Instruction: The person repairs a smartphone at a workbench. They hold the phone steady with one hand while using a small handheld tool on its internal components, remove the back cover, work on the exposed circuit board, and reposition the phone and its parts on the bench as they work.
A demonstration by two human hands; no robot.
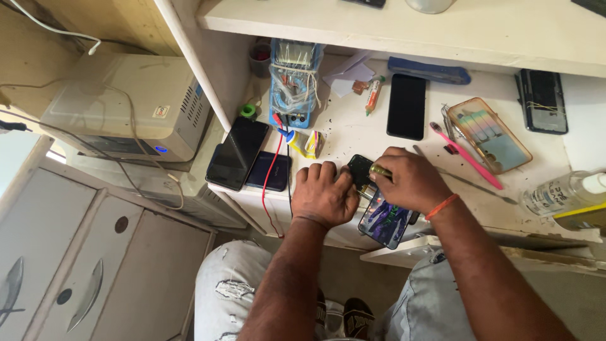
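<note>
- Phone (380,218) lies at the table (353,136) front edge, partly under both hands.
- Left hand (324,192): fingers curled together, pressing down just left of the phone's top.
- Right hand (407,180): fingers clamped on a small brass tool (379,170) over the phone.
- Cup (259,58) behind the phone, under the shelf; contents unclear.

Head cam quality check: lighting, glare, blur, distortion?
Head view: bright, even daylight; the white bench and upper shelf run near overexposed, with soft shadows under the shelf. Glare streaks the dark phone at the bench's left end. Both hands, left and right, are sharp on the opened phone; no motion blur. Wide-lens bending at the edges; the cabinet doors lean.
</note>
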